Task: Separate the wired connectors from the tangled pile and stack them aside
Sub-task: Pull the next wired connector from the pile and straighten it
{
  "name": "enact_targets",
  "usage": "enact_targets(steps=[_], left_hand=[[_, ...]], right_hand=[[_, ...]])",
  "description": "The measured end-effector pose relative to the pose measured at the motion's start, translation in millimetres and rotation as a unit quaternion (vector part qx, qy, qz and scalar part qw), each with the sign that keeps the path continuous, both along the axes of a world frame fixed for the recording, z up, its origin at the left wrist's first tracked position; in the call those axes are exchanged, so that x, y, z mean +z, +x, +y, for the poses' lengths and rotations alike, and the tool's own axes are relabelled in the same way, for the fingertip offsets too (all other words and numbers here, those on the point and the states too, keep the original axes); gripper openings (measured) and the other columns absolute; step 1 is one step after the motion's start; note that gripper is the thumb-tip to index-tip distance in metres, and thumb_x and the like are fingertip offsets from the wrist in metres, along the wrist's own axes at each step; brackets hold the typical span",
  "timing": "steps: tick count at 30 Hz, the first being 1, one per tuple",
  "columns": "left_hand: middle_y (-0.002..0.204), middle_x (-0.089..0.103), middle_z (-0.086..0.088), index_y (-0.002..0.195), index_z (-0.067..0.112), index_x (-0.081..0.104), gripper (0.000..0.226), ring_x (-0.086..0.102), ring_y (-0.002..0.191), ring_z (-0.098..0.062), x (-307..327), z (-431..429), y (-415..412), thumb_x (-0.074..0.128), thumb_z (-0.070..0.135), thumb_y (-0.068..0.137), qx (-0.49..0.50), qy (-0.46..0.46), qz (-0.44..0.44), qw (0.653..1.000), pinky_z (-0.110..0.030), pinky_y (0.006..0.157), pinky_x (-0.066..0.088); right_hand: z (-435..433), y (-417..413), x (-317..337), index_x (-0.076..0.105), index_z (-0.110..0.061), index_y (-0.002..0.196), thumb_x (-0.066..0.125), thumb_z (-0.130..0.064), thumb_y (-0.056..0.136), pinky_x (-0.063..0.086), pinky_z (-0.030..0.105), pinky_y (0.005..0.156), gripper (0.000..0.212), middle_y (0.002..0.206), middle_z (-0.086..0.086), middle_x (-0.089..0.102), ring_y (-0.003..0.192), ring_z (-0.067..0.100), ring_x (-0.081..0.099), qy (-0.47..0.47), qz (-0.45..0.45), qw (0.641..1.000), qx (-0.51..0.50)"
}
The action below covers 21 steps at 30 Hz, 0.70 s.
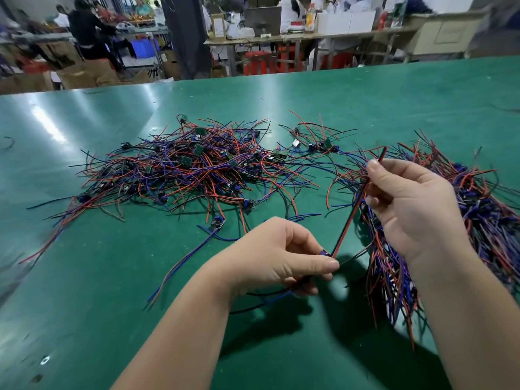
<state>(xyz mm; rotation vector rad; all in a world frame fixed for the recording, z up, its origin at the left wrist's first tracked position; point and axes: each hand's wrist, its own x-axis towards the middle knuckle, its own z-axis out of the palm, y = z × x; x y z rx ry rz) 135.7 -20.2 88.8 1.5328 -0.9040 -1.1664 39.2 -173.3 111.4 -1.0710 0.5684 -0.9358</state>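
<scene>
Nearest the camera, two bare forearms are reached over the green worktop. One wired connector is held taut in the air between the hands. Its small blue plug body is pinched between thumb and curled fingers of the left hand, with loose dark and blue leads trailing below the palm. Its paired red-and-black lead is gripped higher up by the right hand, thumb pressed against the wire, with the free tip poking out above.

The tangled pile is spread across the middle of the worktop. The sorted stack lies to the right, under and behind the right hand.

Each piece is judged to be very light, with thin, limp wires that bend freely and snag on neighbours. The plug body is probably the only stiff part, so it is best taken there. A hard pull on the wire alone could strain its joint at the plug or drag other pieces along. Leads should be drawn out slowly along their own length.
</scene>
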Motion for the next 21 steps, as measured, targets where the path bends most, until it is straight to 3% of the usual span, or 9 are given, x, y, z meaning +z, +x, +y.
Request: enact_targets(steps=[12,18,21], left_hand=[[0.075,0.072,-0.007,0.074,0.011,0.066,0.013,0.066,0.054,-0.016,-10.7,1.4,13.0,0.074,0.016,0.083,0.015,0.064,-0.060,0.996,-0.022,0.050,0.052],[0.077,0.072,-0.020,0.070,0.012,0.066,0.018,0.066,0.062,-0.027,-15.1,3.1,20.9,0.076,0.022,0.081,0.050,0.081,-0.128,0.987,-0.031,0.060,0.051],[0.067,0.071,-0.014,0.069,0.013,0.066,0.019,0.065,0.057,-0.021,-14.2,3.3,23.1,0.075,0.023,0.082,0.063,0.083,-0.150,0.983,-0.022,0.052,0.047]], right_hand=[[2.1,2.6,-3.9,0.057,-0.012,0.074,0.062,-0.002,0.084,0.052,0.019,0.053,0.015,0.056,-0.002,0.062,0.053,0.012,0.064,0.005,-0.016,0.998,0.067],[0.5,0.2,-3.3,0.059,-0.006,0.075,0.065,0.004,0.078,0.055,0.022,0.055,0.012,0.061,0.004,0.064,0.062,0.024,0.071,-0.009,-0.012,0.997,0.082],[1.6,0.0,-1.5,0.058,-0.005,0.075,0.063,0.005,0.082,0.055,0.023,0.054,0.013,0.063,0.007,0.064,0.064,0.029,0.071,0.013,-0.019,0.997,0.072]])
